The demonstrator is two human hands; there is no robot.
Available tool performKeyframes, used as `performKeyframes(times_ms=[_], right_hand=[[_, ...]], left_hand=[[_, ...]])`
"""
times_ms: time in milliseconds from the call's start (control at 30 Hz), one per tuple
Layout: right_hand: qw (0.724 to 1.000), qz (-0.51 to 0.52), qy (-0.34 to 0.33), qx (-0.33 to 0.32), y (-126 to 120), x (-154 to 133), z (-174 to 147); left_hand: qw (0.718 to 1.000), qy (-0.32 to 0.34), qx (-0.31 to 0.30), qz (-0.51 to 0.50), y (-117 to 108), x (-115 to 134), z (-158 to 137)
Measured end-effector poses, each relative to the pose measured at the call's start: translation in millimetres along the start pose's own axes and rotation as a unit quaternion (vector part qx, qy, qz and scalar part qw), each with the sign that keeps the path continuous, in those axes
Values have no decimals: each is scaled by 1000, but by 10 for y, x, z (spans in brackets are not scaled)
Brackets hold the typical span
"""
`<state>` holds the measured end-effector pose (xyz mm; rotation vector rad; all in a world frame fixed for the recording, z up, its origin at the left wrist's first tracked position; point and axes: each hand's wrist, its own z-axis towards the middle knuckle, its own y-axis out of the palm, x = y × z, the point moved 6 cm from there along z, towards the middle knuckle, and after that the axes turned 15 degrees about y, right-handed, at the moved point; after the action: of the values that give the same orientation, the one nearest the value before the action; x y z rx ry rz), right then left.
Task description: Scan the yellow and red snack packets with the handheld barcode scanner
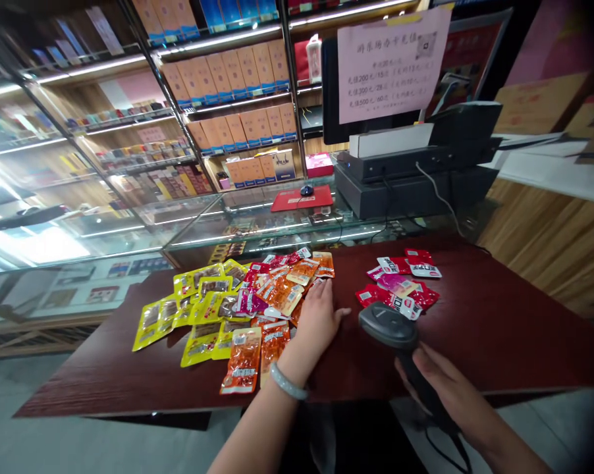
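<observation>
My left hand (317,317), a pale bangle (288,382) at its wrist, lies palm down with fingers stretched out at the right edge of a pile of snack packets. Orange packets (281,294) are nearest to it and partly hidden under it. Yellow packets (209,306) spread to the left, with red and purple ones among the orange. In my right hand (438,375) is a black barcode scanner (388,326), gripped by its handle, its head over the table. Just beyond the scanner head lies a smaller group of red and pink packets (400,283).
The dark red table (346,368) meets a glass display counter (198,227) at the back. On the counter are a mouse (307,190) on a red pad (282,199), and a monitor (330,92) with a paper price sign (390,66). Shelves of boxes (238,72) stand behind.
</observation>
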<state>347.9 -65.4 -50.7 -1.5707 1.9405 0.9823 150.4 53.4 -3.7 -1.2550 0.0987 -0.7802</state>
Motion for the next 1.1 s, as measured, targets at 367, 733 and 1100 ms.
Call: performKeyframes(times_ms=[367, 733, 1100], right_hand=[[999, -20, -3, -29, 149, -56, 38], [996, -24, -21, -81, 255, -121, 164], [984, -105, -102, -99, 550, -521, 286]], left_hand=[[982, 49, -169, 74, 137, -62, -144], [956, -193, 6, 223, -441, -844, 261], [974, -213, 83, 5, -387, -1134, 392]])
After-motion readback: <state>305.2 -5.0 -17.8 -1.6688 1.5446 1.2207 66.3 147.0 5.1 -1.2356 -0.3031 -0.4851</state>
